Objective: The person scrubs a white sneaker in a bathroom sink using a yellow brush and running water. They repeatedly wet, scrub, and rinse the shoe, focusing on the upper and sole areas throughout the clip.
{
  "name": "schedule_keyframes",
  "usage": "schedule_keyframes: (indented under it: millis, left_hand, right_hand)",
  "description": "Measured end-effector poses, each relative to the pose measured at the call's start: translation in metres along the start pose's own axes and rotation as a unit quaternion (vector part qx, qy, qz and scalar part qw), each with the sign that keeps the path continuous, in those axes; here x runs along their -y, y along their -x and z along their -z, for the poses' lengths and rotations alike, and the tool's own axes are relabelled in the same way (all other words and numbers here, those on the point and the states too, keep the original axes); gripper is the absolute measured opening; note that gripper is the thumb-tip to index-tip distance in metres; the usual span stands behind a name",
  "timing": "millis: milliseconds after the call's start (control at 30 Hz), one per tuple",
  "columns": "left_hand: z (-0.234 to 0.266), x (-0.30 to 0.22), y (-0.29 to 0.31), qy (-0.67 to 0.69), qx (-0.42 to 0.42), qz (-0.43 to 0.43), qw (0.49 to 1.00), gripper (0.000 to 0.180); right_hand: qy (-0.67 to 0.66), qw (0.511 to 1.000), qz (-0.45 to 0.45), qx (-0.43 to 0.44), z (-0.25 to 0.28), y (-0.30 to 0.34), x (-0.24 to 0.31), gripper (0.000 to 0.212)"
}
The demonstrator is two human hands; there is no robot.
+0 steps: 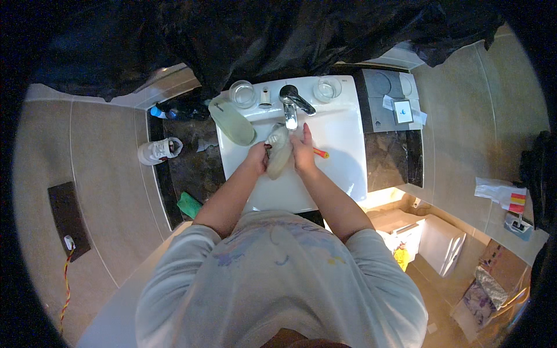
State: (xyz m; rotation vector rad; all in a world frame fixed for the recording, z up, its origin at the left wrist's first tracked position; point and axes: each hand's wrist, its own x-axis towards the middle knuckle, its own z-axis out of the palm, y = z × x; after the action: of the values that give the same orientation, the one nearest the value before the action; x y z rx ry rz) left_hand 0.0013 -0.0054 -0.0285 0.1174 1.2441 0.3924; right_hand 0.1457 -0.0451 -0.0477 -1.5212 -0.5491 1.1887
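Observation:
A pale, whitish shoe [279, 155] is tilted over the white sink [342, 174], just below the chrome tap [290, 113]. My left hand [257, 159] is closed on the shoe's left side, with a small dark patch by its fingers. On the other side, my right hand [303, 152] is close beside the shoe, its fingers stretched toward the tap; whether it touches the shoe is hard to tell. An orange-red handle [321, 153] lies in the basin by my right hand; its other end is hidden.
A pale green oval dish-like piece [233, 123] rests on the sink's left rim. Clear glass bowls [242, 93] flank the tap. Another white shoe [159, 151] and a green cloth [188, 204] are at left. A grey box [381, 87] stands on the dark counter at right.

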Motion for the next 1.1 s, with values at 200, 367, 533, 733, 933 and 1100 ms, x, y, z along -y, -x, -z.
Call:
schedule_keyframes:
  millis: [200, 367, 533, 733, 933, 1100]
  left_hand:
    - [-0.001, 0.022, -0.015, 0.134, 0.134, 0.022, 0.982, 0.042]
    - [-0.020, 0.025, 0.002, 0.146, 0.146, 0.030, 0.978, 0.039]
    - [-0.040, 0.010, 0.004, -0.043, 0.066, -0.082, 0.994, 0.035]
    - [-0.068, 0.006, -0.007, -0.072, -0.049, -0.177, 0.980, 0.043]
    - [-0.053, 0.019, 0.014, -0.390, -0.115, -0.341, 0.847, 0.042]
    - [-0.057, 0.021, 0.046, -0.532, -0.130, -0.428, 0.719, 0.054]
  right_hand:
    - [-0.009, 0.979, -0.179, 0.101, 0.007, -0.011, 0.033, 0.064]
    - [-0.120, 0.965, -0.133, 0.193, 0.030, -0.001, 0.041, 0.063]
    - [-0.167, 0.973, -0.108, 0.121, 0.044, 0.008, 0.057, 0.059]
    - [-0.360, 0.920, -0.149, 0.036, 0.036, 0.007, 0.040, 0.040]
    - [-0.191, 0.937, -0.290, 0.029, 0.044, -0.001, 0.054, 0.044]
    - [-0.092, 0.921, -0.362, 0.114, 0.055, 0.005, 0.089, 0.045]
